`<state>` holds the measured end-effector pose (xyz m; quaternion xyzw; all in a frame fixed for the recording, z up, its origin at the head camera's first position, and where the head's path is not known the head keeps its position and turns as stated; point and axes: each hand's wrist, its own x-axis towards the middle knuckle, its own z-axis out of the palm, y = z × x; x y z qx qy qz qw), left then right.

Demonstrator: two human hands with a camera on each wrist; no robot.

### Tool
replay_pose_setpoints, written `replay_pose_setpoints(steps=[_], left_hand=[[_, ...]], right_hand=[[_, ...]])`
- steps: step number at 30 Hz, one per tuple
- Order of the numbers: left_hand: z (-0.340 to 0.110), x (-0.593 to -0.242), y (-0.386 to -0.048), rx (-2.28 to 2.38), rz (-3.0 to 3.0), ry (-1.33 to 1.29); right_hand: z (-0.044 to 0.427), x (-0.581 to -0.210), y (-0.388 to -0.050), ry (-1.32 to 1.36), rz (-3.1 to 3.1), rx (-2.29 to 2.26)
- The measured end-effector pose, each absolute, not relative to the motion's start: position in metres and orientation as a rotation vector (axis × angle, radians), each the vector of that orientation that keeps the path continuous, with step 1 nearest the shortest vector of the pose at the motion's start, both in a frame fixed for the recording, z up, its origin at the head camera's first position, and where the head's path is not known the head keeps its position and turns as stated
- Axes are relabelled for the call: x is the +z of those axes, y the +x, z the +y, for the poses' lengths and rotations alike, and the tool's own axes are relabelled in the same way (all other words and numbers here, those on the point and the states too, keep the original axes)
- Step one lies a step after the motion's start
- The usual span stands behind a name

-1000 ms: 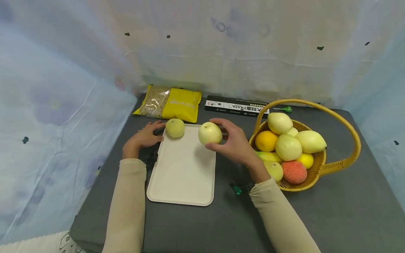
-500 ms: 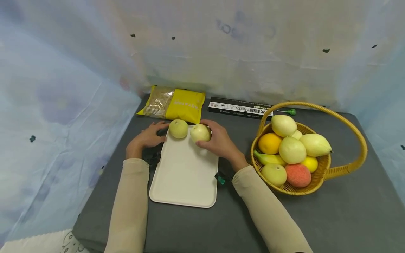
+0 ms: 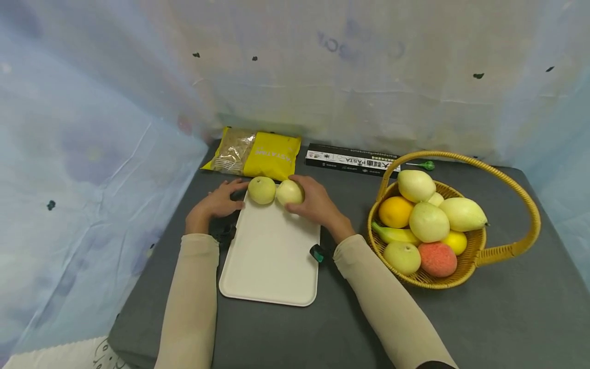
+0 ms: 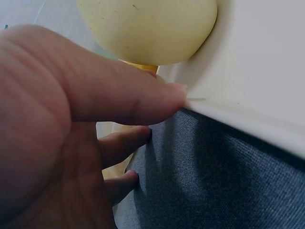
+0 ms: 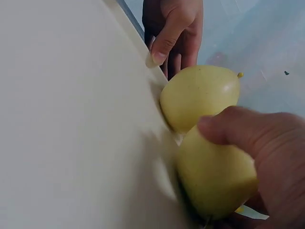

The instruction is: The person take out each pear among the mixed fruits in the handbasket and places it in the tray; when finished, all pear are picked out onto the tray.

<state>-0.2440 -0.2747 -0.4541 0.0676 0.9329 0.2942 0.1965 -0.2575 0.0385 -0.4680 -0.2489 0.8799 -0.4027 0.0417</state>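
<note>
In the head view my right hand [image 3: 315, 202] holds a pale yellow-green pear [image 3: 289, 192] at the far end of the white tray [image 3: 272, 256], thumb in front and fingers behind. A second pear [image 3: 261, 190] sits left of it in the tray's far left corner; the two appear to touch. My left hand [image 3: 220, 200] is at the tray's left edge. In the left wrist view its thumb [image 4: 143, 98] rests at the rim, while the other fingers [image 4: 125, 143] spread over the dark cloth, apart from the pear.
On the right stands a tall-handled wicker basket [image 3: 477, 251] with pears, a banana [image 3: 396, 234], an orange [image 3: 395, 211], a lemon [image 3: 456, 242] and a red fruit [image 3: 438, 259]. Behind the tray lie a yellow pasta bag [image 3: 272, 154] and a black-and-white box [image 3: 350, 160].
My right hand has carried its pear leftward and lowered it next to the other pear at the tray's far end. The left hand has stayed at the tray's left edge.
</note>
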Motion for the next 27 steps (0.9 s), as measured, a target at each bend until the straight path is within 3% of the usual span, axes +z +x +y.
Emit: replay_pose_setpoints(steps=[8, 27], left_hand=[[-0.275, -0.454, -0.242, 0.835, 2.607, 0.182], [-0.275, -0.454, -0.244, 0.829, 2.61, 0.192]], right_hand=[[0.046, -0.472, -0.252, -0.642, 2.661, -1.332], [0.047, -0.458, -0.25, -0.653, 2.731, -1.242]])
